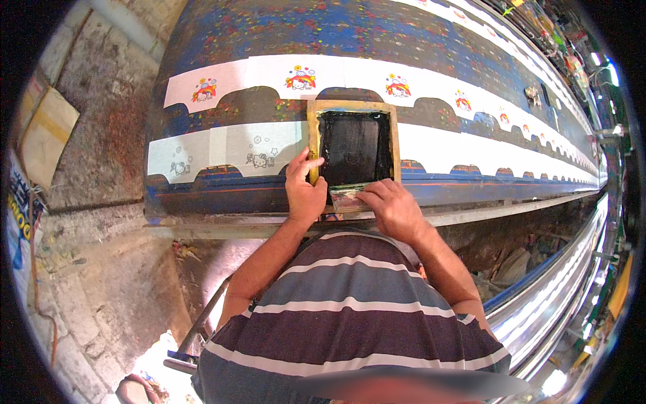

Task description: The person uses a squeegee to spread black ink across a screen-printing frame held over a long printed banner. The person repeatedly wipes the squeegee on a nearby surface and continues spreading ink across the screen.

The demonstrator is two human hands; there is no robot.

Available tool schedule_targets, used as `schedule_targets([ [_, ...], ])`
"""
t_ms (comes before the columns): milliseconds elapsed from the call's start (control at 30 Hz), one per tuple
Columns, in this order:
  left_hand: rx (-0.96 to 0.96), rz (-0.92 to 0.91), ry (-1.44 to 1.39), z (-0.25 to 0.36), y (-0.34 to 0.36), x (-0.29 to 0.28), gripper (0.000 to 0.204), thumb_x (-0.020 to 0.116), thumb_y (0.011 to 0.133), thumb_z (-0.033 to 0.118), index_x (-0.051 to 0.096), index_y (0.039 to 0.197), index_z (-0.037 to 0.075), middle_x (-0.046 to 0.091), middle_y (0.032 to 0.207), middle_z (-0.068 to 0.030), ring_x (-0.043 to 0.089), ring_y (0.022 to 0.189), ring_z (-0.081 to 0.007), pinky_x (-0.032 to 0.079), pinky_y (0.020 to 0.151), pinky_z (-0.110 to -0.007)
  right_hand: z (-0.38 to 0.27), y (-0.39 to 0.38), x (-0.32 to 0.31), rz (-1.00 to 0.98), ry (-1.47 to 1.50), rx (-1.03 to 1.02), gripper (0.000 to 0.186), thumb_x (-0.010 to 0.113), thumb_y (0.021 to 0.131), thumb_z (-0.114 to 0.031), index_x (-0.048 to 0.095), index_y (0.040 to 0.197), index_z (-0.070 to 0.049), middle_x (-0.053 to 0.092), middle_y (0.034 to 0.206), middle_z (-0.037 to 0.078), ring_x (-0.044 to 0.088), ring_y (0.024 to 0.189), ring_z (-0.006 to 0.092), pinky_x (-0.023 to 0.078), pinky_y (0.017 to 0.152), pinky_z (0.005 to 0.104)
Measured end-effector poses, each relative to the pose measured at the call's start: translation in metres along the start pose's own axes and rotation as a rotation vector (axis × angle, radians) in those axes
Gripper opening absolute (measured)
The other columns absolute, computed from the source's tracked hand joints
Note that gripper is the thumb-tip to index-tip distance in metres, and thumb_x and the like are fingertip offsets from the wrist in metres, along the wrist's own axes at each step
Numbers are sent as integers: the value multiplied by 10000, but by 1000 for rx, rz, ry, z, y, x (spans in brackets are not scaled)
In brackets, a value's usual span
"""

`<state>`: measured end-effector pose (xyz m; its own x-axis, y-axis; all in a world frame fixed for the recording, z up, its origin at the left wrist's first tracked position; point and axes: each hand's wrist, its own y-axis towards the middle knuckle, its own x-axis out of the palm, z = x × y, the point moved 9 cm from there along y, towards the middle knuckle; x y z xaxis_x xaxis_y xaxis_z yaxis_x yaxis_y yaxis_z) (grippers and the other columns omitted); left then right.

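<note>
A wooden screen-printing frame [353, 106] lies on the near row of white fabric pieces [225, 137], its inside coated with black ink [356, 145]. My left hand [305, 185] grips the left side of the frame, with some fingers over the edge and pointing inward. In my right hand [393, 207] is a squeegee [348, 198], held at the near end of the frame with its blade by the ink. Left of the frame, two fabric pieces carry black outline drawings [261, 159] of a cartoon cat. The fabric under the frame is hidden.
The long printing table [282, 34] is blotched with old paint. Behind the frame runs a second row of white pieces [363, 77] bearing coloured rainbow prints [299, 79]. A rail [457, 217] edges the table near me. Shiny metal bars [552, 303] lie at right.
</note>
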<state>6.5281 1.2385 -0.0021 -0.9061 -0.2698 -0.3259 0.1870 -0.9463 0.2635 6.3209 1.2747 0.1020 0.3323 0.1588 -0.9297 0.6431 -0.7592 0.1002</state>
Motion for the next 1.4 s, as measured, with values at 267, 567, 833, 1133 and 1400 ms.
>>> schedule_targets([
  [267,481,-324,678,58,10,-13,349,737,1001,119,829,1310,-15,700,1588,-142,637,1448,-408,491,1177,-564,70,53,-25,-88,184,-12,337,698,913,26,782,1236,-22,749,1163,212,720,1187,456,600,1023,560],
  [567,620,-420,699,71,18,-7,345,710,953,52,814,1262,-60,773,1434,-194,750,1112,-341,545,1009,-499,128,126,-32,79,49,102,413,690,909,75,778,1302,-15,763,1198,207,719,1210,460,599,1038,559],
  [833,564,-460,658,65,22,-2,335,710,939,44,816,1238,-64,770,1436,-197,766,1102,-328,537,1034,-497,96,94,-16,33,8,34,366,663,934,58,786,1269,-24,764,1165,186,728,1151,431,591,1013,536],
  [1133,553,-372,643,63,16,-3,328,742,923,39,821,1215,-86,778,1419,-205,760,1148,-348,522,1095,-511,15,10,5,45,-32,-37,388,754,876,-102,793,1262,-93,745,1136,114,713,1107,352,600,997,499],
  [1400,268,-100,263,37,10,-4,455,810,867,-11,800,1322,-5,723,1475,-228,685,1315,-430,506,1190,-547,-2,-26,20,50,34,32,457,852,854,-155,790,1303,-101,728,1313,118,676,1268,361,568,1090,530],
])
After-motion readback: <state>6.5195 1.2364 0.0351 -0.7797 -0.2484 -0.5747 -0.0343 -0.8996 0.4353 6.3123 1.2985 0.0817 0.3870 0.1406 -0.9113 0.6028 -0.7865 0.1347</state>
